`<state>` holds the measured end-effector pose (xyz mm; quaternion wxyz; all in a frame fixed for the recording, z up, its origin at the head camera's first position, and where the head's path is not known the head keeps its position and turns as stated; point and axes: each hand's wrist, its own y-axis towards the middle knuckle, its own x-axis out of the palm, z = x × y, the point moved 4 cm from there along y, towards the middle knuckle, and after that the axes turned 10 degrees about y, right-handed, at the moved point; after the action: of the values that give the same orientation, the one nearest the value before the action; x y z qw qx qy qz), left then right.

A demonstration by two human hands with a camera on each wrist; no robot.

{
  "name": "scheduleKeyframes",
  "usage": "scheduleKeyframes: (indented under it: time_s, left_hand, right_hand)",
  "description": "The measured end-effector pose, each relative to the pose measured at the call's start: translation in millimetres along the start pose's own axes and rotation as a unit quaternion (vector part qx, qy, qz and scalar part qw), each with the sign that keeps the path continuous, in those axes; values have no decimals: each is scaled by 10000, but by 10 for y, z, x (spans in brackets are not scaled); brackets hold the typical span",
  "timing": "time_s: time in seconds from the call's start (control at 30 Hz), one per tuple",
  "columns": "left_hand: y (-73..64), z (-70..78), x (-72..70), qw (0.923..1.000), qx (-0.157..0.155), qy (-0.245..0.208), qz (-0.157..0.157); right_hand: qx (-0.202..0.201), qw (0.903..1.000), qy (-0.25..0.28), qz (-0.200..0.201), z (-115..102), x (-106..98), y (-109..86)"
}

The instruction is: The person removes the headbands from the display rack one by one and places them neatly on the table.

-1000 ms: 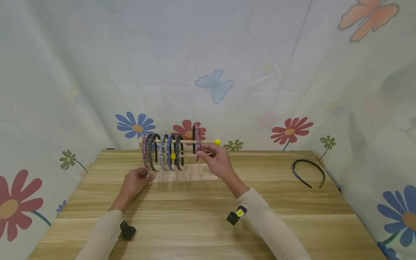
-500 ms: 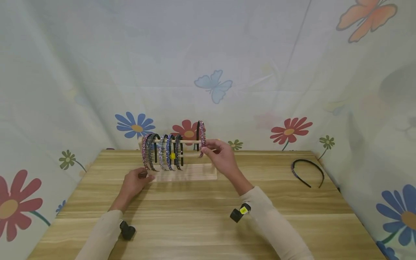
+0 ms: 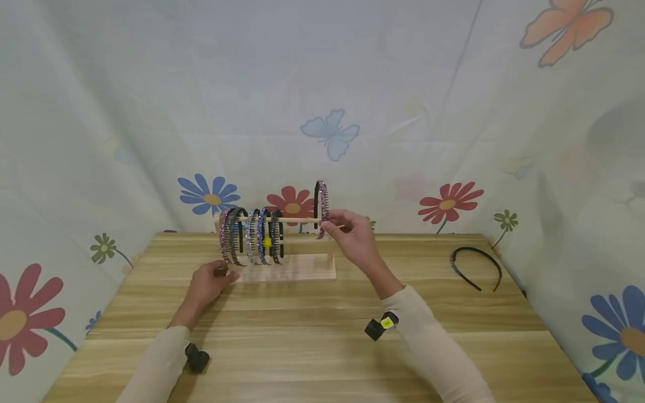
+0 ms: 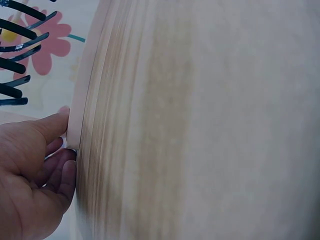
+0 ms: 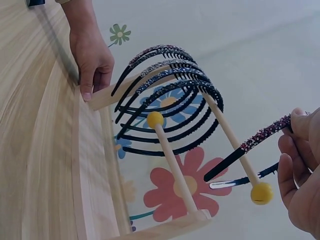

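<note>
My right hand pinches a pink glitter headband between thumb and fingers. In the right wrist view that headband overlaps the upper rod close to its yellow ball end, one leg in front of the rod. Several glittery toothed headbands hang farther left on the rod of a wooden stand. At the stand's left end, my left hand grips the base corner. The left wrist view shows the thumb on top of the base edge and the fingers curled below.
A dark headband with a glittered section lies on the wood-grain table at the right. A lower rod with a yellow ball projects from the stand. Behind the table hangs a flower-print cloth.
My right hand has moved right and slightly up, carrying the pink headband along the rod to its ball end. The left hand and the other headbands stay where they were.
</note>
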<state>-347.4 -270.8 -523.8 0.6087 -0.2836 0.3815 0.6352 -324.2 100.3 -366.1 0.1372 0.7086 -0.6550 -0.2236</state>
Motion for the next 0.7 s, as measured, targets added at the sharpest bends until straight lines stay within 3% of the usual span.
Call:
scheduleKeyframes:
  time_s: [0.2, 0.7]
  left_hand:
    - [1, 18, -5, 10000, 23, -17, 20]
    - [-9, -2, -1, 10000, -4, -2, 16]
  right_hand:
    - [-232, 9997, -32, 25, -59, -107, 3]
    - [-244, 9993, -203, 208, -89, -336, -16]
